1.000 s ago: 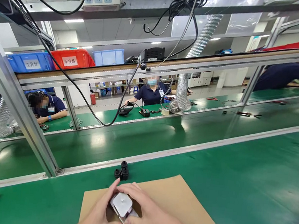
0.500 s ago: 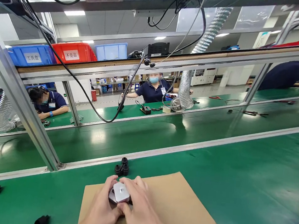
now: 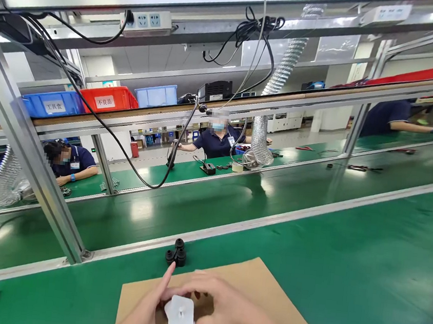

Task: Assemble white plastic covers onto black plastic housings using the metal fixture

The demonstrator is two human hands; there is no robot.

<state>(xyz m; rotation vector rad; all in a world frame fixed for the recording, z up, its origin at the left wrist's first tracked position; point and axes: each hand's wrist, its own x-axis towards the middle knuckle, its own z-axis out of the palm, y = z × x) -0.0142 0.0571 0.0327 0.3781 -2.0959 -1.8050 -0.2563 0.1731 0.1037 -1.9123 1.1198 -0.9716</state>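
Green bench (image 3: 365,250) | cardboard sheet (image 3: 264,296) | black parts (image 3: 176,254), near sheet

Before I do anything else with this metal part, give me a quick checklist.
1. Left hand and right hand at the metal part: ok.
2. Cardboard beneath the work: ok.
3. Nearest black parts off the cardboard: ok, just beyond its far edge.
4. Whole metal part in view: not ok, fingers and the picture's bottom edge hide some.
5. Underside seated properly: cannot tell, hidden.
6. Grip firm: cannot tell, contacts partly hidden.
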